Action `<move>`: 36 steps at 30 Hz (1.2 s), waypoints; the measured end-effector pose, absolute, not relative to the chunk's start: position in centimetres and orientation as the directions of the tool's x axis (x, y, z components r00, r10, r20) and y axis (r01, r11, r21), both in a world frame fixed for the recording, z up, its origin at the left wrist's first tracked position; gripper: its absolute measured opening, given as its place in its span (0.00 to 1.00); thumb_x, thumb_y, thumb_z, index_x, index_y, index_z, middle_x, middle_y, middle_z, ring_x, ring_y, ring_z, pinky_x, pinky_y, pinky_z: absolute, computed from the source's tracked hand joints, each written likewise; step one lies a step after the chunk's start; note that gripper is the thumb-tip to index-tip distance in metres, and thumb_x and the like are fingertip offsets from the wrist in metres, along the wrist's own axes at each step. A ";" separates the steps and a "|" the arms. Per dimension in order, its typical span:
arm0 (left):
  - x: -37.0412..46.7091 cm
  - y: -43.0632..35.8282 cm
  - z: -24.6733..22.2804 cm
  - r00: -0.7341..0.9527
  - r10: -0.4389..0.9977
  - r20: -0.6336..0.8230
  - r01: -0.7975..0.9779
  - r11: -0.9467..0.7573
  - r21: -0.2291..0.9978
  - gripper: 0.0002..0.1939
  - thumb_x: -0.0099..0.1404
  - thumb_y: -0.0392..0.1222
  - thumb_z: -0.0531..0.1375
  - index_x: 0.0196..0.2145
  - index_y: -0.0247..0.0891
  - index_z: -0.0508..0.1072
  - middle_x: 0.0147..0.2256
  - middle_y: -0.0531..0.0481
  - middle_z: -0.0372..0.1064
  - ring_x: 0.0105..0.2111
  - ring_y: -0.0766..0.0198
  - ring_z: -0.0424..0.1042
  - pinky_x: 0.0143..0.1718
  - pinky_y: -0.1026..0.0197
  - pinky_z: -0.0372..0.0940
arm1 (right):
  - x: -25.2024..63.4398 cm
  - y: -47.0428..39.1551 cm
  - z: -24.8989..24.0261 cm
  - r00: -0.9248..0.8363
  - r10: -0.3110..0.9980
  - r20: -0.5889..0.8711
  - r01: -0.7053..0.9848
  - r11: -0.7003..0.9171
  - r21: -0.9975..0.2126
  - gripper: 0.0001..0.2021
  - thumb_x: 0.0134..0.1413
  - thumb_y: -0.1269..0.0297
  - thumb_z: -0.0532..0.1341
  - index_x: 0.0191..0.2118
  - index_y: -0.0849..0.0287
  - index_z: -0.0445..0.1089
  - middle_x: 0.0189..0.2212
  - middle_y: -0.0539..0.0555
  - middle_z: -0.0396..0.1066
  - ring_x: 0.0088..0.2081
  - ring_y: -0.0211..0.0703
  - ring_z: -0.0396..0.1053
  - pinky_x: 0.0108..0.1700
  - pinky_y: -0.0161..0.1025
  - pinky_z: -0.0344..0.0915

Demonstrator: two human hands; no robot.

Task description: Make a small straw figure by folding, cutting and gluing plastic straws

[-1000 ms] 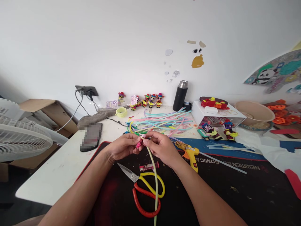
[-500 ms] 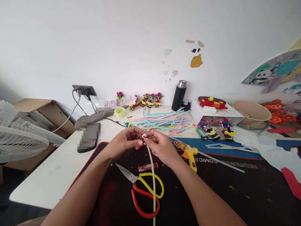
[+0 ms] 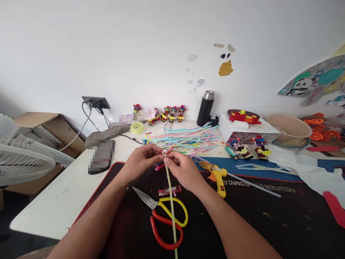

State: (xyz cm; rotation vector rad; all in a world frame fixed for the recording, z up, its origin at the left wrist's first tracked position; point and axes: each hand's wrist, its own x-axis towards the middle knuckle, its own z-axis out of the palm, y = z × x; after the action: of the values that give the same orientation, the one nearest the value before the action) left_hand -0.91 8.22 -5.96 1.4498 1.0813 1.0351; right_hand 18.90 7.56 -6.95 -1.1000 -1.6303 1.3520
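Observation:
My left hand [image 3: 145, 162] and my right hand [image 3: 182, 168] meet above the black mat, fingertips pinched together. Between them is the upper end of a pale yellow-green stem [image 3: 171, 196], which hangs down toward me across the scissors. A small pink and red piece shows at the fingertips, mostly hidden by them. Scissors [image 3: 174, 212] with one yellow and one red handle lie on the mat, blades toward the upper left. Just beyond them lies a pink lighter [image 3: 169, 190], partly behind the stem.
A yellow glue gun [image 3: 221, 176] lies right of my hands. Behind are colourful stems [image 3: 185, 138], small figures [image 3: 173, 114], a black flask [image 3: 206, 109] and a white box [image 3: 249, 133]. A phone [image 3: 101, 156] and a fan [image 3: 24, 160] are at the left.
The stem's hanging part has swung slightly left. My fingertips have shifted a little around its upper end, and both hands stay close together.

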 end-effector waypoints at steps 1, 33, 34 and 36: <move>-0.9 8.2 -5.9 0.229 0.971 0.065 0.113 -0.093 0.989 0.17 0.61 0.51 0.72 0.41 0.36 0.79 0.38 0.46 0.79 0.38 0.58 0.76 0.41 0.58 0.69 | 18.9 7.5 -6.9 -0.369 0.929 0.015 0.135 0.070 -0.988 0.11 0.64 0.55 0.62 0.39 0.57 0.73 0.25 0.48 0.70 0.24 0.36 0.62 0.26 0.34 0.55; 0.4 8.2 -6.0 0.130 0.991 -0.020 0.120 0.004 0.993 0.20 0.54 0.57 0.73 0.33 0.35 0.80 0.28 0.49 0.76 0.28 0.62 0.72 0.32 0.62 0.66 | 18.7 7.9 -7.9 -0.347 0.938 -0.017 0.058 0.004 -0.998 0.12 0.60 0.52 0.63 0.34 0.55 0.72 0.21 0.47 0.63 0.22 0.38 0.59 0.22 0.34 0.52; 0.4 8.2 -6.0 0.132 0.991 -0.037 0.083 0.027 0.996 0.20 0.54 0.56 0.74 0.33 0.35 0.80 0.28 0.49 0.76 0.28 0.62 0.71 0.32 0.61 0.66 | 18.7 7.9 -7.9 -0.349 0.937 -0.022 0.057 -0.002 -0.998 0.12 0.60 0.51 0.63 0.34 0.55 0.72 0.21 0.47 0.64 0.22 0.38 0.59 0.22 0.34 0.53; 0.4 8.2 -6.0 0.143 0.988 -0.066 0.024 0.063 0.998 0.20 0.53 0.55 0.74 0.32 0.35 0.80 0.27 0.49 0.76 0.27 0.63 0.71 0.32 0.61 0.67 | 18.6 7.9 -7.9 -0.352 0.936 -0.029 0.055 -0.011 -0.998 0.13 0.60 0.51 0.64 0.34 0.55 0.72 0.21 0.47 0.64 0.21 0.37 0.59 0.22 0.34 0.53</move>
State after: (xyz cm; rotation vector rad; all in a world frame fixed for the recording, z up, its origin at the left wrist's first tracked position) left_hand 0.43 8.22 -5.97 1.2407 1.1462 1.0467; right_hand 18.63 7.90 -7.87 -1.0707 -1.5017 1.4613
